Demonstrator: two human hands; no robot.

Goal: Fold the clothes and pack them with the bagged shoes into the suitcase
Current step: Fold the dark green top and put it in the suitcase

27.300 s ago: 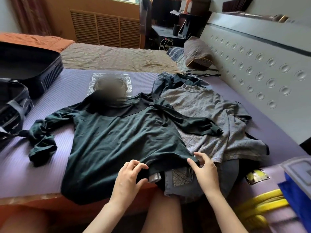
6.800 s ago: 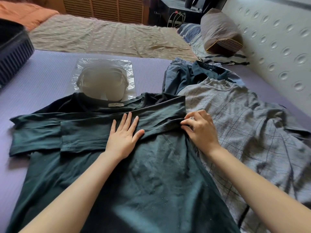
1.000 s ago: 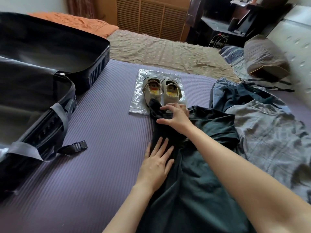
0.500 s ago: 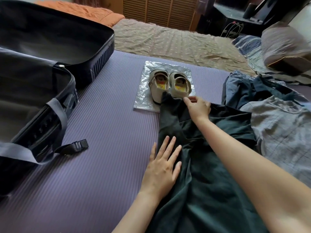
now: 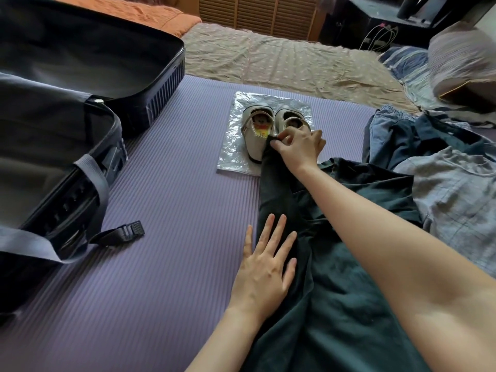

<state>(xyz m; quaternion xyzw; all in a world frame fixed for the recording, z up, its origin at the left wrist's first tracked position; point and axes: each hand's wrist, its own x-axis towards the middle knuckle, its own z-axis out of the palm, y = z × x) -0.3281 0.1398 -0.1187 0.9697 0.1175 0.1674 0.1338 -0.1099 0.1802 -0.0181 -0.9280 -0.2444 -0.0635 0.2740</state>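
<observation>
Dark green shirt (image 5: pixel 335 277) lies folded lengthwise on the purple mat (image 5: pixel 161 264), toward its near right side. My left hand (image 5: pixel 264 267) is flat and spread on the shirt's left edge. My right hand (image 5: pixel 298 147) pinches the shirt's far tip over the bagged shoes (image 5: pixel 268 130). Open suitcase (image 5: pixel 67 130) sits at the mat's left edge; grey checked garment (image 5: pixel 456 200) at the right.

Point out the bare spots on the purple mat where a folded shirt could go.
The widest bare stretch of the purple mat lies between the open suitcase and the dark green shirt, nearer than the bagged shoes. A narrower strip runs beyond the shoes. The right side is crowded with unfolded clothes.
</observation>
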